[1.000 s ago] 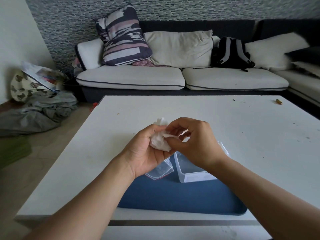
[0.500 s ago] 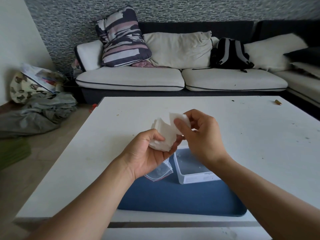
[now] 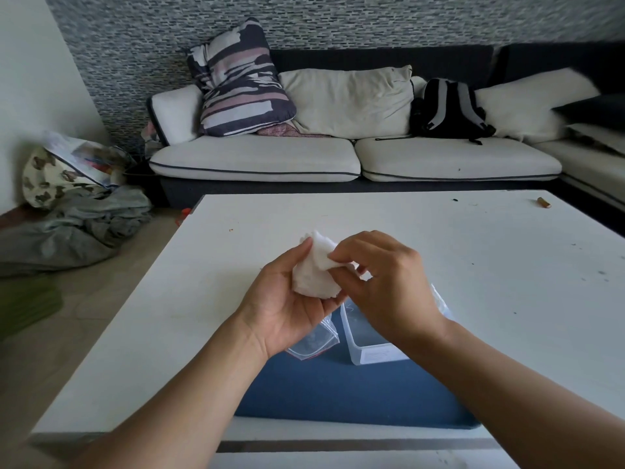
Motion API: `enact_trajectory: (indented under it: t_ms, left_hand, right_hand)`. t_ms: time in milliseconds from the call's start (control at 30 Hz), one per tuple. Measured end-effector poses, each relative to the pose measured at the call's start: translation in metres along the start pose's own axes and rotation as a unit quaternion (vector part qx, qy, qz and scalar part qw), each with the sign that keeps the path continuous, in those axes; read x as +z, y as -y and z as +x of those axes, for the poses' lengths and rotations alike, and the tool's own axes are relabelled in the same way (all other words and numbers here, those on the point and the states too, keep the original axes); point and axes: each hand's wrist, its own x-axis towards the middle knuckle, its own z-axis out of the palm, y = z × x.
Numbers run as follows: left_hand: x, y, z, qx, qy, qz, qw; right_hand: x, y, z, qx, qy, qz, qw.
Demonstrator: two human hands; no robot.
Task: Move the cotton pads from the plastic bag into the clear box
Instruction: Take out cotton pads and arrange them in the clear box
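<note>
A stack of white cotton pads (image 3: pixel 313 272) lies in my left hand (image 3: pixel 287 299), whose fingers and thumb curl round it above the table. My right hand (image 3: pixel 382 282) pinches the top edge of the stack between thumb and fingers. Below my left hand lies the clear plastic bag (image 3: pixel 313 343) with a red zip edge, on the blue mat (image 3: pixel 338 390). The clear box (image 3: pixel 368 346) stands on the mat under my right wrist, which hides much of it.
The white table (image 3: pixel 473 265) carries the mat near its front edge and a small brown object (image 3: pixel 544 202) at the far right. Beyond it stands a sofa (image 3: pixel 304 157) with cushions and a black backpack (image 3: pixel 446 110). Clothes and bags (image 3: pixel 67 204) lie on the floor at left.
My right hand, which had lifted a pad's edge above the stack, has come back down onto the stack and pinches its top. My left hand still holds the pads.
</note>
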Motion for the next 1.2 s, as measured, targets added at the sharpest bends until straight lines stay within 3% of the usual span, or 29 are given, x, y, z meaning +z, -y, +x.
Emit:
enact_trajectory:
  t_ms: [367, 600, 800, 900, 1033, 1200]
  left_hand:
    - [-0.007, -0.001, 0.004, -0.02, 0.019, -0.011, 1.0]
    - [-0.015, -0.003, 0.008, -0.009, -0.006, -0.003, 1.0]
    - [-0.013, -0.003, 0.008, -0.015, -0.006, -0.005, 1.0]
    - [-0.012, -0.002, 0.008, -0.018, -0.01, 0.005, 1.0]
    - [-0.01, 0.001, 0.009, -0.01, -0.011, 0.001, 1.0]
    - [-0.009, 0.004, 0.009, -0.013, 0.004, 0.009, 1.0]
  right_hand:
    - [0.002, 0.003, 0.001, 0.01, 0.011, -0.017, 1.0]
    - [-0.002, 0.004, 0.0, 0.022, 0.083, -0.004, 0.996]
    - [-0.006, -0.004, 0.004, 0.113, 0.081, 0.111, 0.984]
    - [-0.008, -0.003, 0.004, 0.131, 0.042, 0.097, 0.986]
    - [-0.008, 0.004, 0.006, 0.091, -0.065, 0.037, 0.993]
    - [-0.001, 0.001, 0.002, 0.019, -0.052, -0.01, 0.998]
